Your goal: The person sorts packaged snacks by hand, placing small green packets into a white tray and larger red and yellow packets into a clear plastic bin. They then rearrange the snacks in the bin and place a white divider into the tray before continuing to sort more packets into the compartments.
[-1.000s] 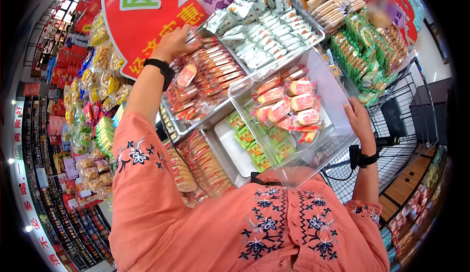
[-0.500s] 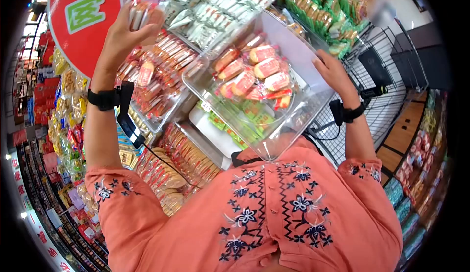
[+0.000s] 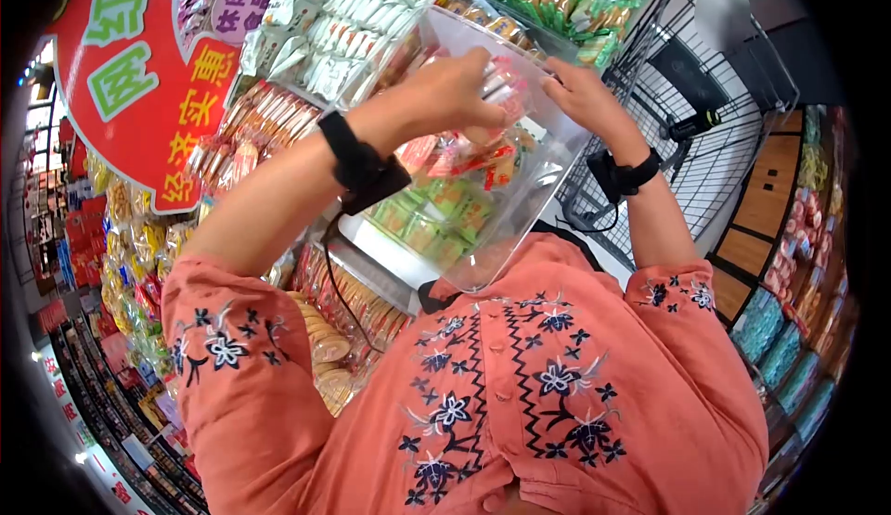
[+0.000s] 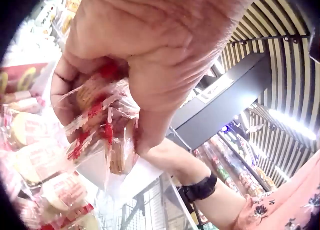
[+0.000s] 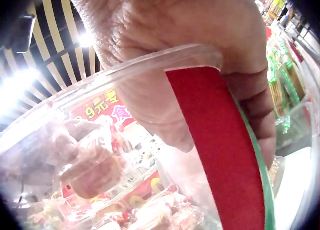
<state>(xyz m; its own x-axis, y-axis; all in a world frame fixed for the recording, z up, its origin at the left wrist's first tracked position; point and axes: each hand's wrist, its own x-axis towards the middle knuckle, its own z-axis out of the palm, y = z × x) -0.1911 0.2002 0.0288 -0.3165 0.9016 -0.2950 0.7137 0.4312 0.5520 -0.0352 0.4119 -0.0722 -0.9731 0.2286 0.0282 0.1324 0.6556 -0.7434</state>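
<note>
The left hand grips several clear-wrapped, red-ended round snacks at the clear plastic box's mouth; the right hand holds the clear plastic box by its rim. Light finger pressure and a steady rim should prevent crushing.

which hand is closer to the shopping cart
Right. The right hand grips the rim of the clear bin on the side towards the shopping cart; the left hand is farther away, holding wrapped snacks over the bin.

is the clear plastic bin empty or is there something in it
Not empty: wrapped snacks lie inside the bin, and the left hand holds more.
</note>
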